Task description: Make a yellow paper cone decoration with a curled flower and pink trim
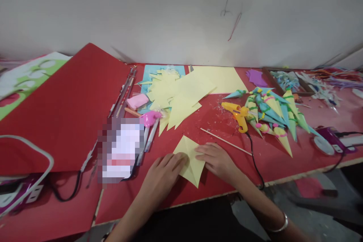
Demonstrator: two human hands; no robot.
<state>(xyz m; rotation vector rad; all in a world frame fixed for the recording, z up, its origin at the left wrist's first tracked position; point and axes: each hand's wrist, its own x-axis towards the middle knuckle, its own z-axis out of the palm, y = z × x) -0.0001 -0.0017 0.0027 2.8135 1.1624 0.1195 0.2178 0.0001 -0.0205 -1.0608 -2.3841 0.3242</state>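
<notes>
A pale yellow square of paper (193, 170) lies cornerwise on the red table near its front edge, a crease running down its middle. My left hand (167, 166) is at the paper's left side, its bent fingers close together and pressed on it; the thumb is hard to make out. On the right side, my right hand (217, 159) rests with fingers stretched out and slightly apart, fingertips on the paper. Just beyond the right hand lies a thin wooden stick (224, 140). Further back is a pile of cut yellow paper pieces (161, 89).
A yellow glue gun (236, 114) with a black cord lies beside a heap of decorated paper cones (279, 111). Left of my hands are a phone (124, 151), pens (151, 136) and a pink object (150, 118). A large red sheet (65, 117) covers the left side.
</notes>
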